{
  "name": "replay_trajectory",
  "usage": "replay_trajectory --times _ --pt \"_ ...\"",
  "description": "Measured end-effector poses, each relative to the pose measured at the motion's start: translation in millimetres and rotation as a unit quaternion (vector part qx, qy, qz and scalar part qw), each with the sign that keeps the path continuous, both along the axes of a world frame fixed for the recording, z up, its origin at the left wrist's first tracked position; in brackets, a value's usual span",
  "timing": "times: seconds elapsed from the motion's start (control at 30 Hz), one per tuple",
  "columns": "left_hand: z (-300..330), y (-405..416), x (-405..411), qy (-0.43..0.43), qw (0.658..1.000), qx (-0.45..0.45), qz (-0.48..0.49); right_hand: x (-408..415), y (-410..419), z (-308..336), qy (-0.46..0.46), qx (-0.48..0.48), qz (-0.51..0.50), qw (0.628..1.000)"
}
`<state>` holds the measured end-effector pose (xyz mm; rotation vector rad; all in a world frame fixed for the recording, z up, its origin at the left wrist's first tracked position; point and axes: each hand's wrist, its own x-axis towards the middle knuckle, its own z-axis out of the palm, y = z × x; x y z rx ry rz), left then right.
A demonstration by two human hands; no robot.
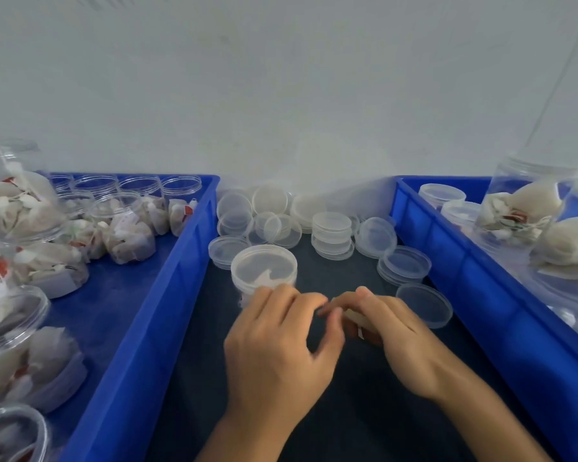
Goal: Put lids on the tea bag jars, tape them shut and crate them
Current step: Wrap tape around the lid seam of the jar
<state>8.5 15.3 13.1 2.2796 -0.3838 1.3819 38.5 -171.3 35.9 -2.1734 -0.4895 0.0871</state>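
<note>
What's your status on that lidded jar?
Left hand and right hand both pinching a tape piece. Lidded tea bag jar upright just ahead, not visibly taped. Loose lids behind, nothing blocking.

On the dark mat (347, 411) between two blue crates (167, 295), a lidded jar (263, 271) stands just beyond the left hand (274, 355). The right hand (404, 338) grips a tape roll (356, 320); both hands' fingertips meet. Loose lids (334, 228) crowd the mat's far edge.
</note>
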Motion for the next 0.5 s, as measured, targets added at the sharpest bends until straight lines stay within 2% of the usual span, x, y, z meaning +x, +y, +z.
replay_trajectory --times 0.17,0.27,0.43,0.5 --pt "-0.8 -12.7 -4.9 0.102 0.994 -0.015 -0.028 -11.5 -6.0 -9.4 0.051 0.092 0.014 0.994" --pt "1.4 -16.4 -9.6 0.158 0.983 -0.067 -0.063 -14.3 -8.9 -13.1 0.045 0.108 0.017 0.993" --pt "4.4 -21.9 -14.3 0.248 0.924 -0.238 -0.164 -15.2 -9.4 -15.3 0.024 0.127 0.016 0.992" --pt "4.8 -24.3 -15.0 0.265 0.911 -0.256 -0.186 -13.9 -8.7 -15.3 0.011 0.130 0.009 0.991"
